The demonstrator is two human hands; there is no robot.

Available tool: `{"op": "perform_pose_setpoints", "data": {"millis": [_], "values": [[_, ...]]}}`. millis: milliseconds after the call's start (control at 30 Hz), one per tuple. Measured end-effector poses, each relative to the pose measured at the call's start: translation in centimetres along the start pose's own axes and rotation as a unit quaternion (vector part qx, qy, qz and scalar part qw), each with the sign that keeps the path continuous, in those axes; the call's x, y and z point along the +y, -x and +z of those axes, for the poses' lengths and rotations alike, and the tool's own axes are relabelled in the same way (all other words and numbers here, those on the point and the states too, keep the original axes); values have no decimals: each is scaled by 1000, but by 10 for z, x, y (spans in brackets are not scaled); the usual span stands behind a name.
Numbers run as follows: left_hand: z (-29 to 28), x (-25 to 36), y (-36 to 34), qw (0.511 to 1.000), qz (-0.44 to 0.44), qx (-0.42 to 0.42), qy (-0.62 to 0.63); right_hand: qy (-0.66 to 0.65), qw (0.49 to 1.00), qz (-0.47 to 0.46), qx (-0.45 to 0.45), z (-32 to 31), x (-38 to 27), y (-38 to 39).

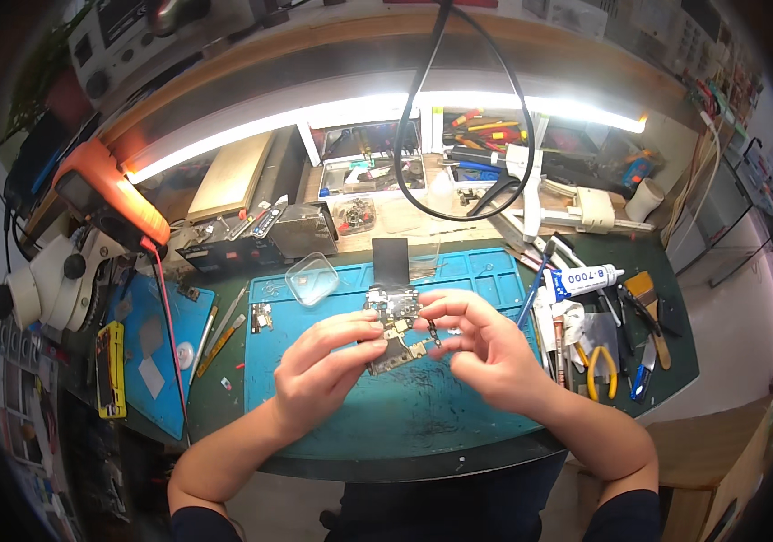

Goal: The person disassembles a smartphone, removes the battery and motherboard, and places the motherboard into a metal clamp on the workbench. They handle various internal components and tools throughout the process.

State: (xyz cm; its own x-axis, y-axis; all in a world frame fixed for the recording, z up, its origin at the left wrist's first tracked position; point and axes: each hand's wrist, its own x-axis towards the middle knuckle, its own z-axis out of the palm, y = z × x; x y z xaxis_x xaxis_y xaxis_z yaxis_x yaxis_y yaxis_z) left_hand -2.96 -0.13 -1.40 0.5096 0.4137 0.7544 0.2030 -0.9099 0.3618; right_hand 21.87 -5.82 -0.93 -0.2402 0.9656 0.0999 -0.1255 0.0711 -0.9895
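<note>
A thin, component-studded circuit board (399,323) lies between the hands over the blue rubbery mat (395,420), its long axis running roughly away from the body; the left hand (321,361) grips its left edge, the right hand (488,357) seems to pinch a slim dark strip (433,333) beside it; beyond sits a clear, round-cornered plastic tub (312,283)

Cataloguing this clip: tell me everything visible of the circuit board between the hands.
The circuit board has an irregular outline and a dark surface with silvery and yellowish patches, its fine detail too small to make out. It looks rigid. It is over the blue mat; whether they touch is unclear. Fingers of the left hand grip its left side; the right hand, at its right, seems to pinch a narrow dark strip.
</note>
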Motion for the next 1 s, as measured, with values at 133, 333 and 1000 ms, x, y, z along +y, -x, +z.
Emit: {"op": "perform_pose_setpoints", "data": {"millis": [133, 333, 1000], "values": [[3, 2, 5, 1000, -4, 0, 13, -129, 981, 141, -32, 6, -12, 0], [4, 12, 6, 983, -148, -31, 105, -83, 993, 82, 24, 13, -2, 6], [7, 14, 17, 953, -249, -52, 165, -48, 995, 85, 24, 13, -5, 4]]}}
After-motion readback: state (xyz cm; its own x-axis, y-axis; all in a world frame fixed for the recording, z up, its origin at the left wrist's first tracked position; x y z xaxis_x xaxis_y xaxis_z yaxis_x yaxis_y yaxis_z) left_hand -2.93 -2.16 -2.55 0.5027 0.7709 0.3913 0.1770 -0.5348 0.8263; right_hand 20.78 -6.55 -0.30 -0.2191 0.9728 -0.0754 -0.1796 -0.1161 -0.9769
